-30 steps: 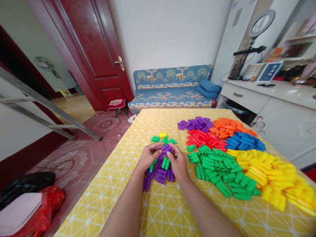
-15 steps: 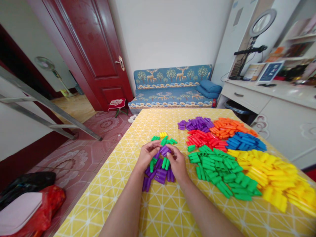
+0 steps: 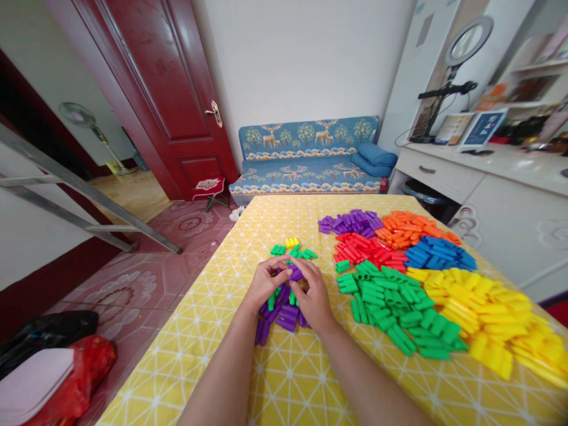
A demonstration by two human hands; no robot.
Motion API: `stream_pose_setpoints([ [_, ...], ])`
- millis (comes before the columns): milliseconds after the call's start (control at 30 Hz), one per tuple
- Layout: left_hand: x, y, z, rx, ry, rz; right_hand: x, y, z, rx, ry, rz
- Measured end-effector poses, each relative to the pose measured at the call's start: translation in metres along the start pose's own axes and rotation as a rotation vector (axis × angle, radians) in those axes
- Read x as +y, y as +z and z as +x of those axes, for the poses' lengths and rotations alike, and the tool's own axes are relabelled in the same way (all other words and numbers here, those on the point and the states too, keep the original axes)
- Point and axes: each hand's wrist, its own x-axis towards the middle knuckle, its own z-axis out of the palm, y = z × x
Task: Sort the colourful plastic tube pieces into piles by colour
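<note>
Both my left hand [image 3: 267,284] and my right hand [image 3: 312,293] are closed around a purple plastic piece [image 3: 295,272] shaped like joined tubes, above a small cluster on the table. My fingers cover part of it, and whether it touches the pieces below is hidden. Under and before my hands lie more purple tube pieces [image 3: 287,318], with green ones [image 3: 271,300] among them. Just beyond my fingertips are green pieces [image 3: 304,254] and a small yellow piece [image 3: 292,242].
On the table's patterned yellow cloth [image 3: 186,361], sorted heaps lie to the right: purple [image 3: 355,222], orange [image 3: 412,229], red [image 3: 368,249], blue [image 3: 439,254], green [image 3: 390,302] and yellow [image 3: 492,307]. A blue sofa [image 3: 306,168] stands behind; a ladder [image 3: 110,207] leans at left.
My right hand has moved slightly left and its fingers now reach further over the purple piece, hiding more of it. The view has shifted a little; the heaps stay as they were.
</note>
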Motion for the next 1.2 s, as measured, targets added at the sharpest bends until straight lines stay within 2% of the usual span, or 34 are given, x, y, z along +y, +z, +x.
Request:
stream_pose_setpoints([
  [100,-0.001,0.0,0.0,-0.002,0.009,0.013,-0.002,-0.001,0.0,0.008,-0.013,-0.058],
  [267,-0.002,0.0,0.001,-0.011,-0.002,0.04,-0.002,0.0,-0.001,0.05,0.096,-0.123],
  [400,-0.005,-0.001,0.002,0.022,-0.033,0.052,-0.004,-0.002,-0.001,0.117,0.174,-0.061],
  [600,-0.012,-0.004,0.007,0.056,-0.025,0.129,-0.012,-0.005,-0.002,0.206,0.105,-0.004],
  [700,-0.013,-0.004,0.007,0.051,-0.025,0.16,-0.026,-0.021,-0.001,0.185,0.073,0.005],
  [800,-0.014,-0.004,0.006,0.054,-0.032,0.212,-0.04,-0.065,0.005,0.182,0.002,-0.099],
  [900,-0.014,-0.003,0.006,0.065,-0.032,0.264,-0.038,-0.138,0.013,0.344,-0.062,-0.355],
  [1000,-0.013,-0.003,0.006,0.065,-0.024,0.268,-0.015,-0.218,0.012,0.565,-0.058,-0.6],
  [1067,-0.013,-0.003,0.006,0.062,-0.029,0.271,0.006,-0.261,0.004,0.661,0.014,-0.734],
  [1133,-0.012,-0.003,0.006,0.063,-0.027,0.286,0.027,-0.291,-0.007,0.737,0.086,-0.823],
  [1200,-0.012,-0.003,0.007,0.063,-0.019,0.302,0.041,-0.306,-0.019,0.754,0.133,-0.857],
])
